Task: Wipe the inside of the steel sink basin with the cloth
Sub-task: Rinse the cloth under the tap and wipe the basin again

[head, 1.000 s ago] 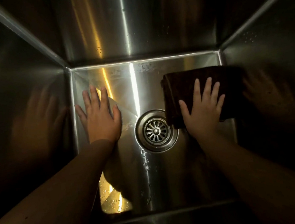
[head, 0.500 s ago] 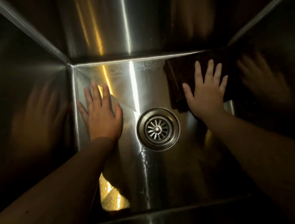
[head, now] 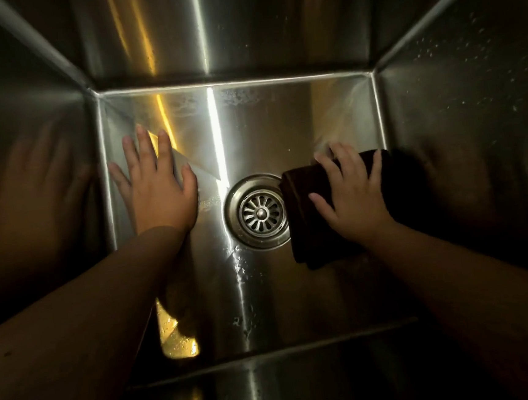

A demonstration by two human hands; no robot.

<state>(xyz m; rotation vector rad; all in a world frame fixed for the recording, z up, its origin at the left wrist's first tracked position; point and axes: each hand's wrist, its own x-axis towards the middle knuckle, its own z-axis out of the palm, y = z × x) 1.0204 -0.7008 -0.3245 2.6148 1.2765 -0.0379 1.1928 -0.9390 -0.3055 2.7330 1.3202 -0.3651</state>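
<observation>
Right hand (head: pixel 355 203) flat on cloth (head: pixel 306 228) at drain rim (head: pixel 235 215), left hand (head: pixel 158 196) splayed on basin (head: pixel 266 129)

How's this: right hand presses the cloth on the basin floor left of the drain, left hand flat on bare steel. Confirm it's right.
Wrong side: the head view shows the cloth under the right hand lying right of the drain, not left. The left hand is flat on bare steel.
</observation>
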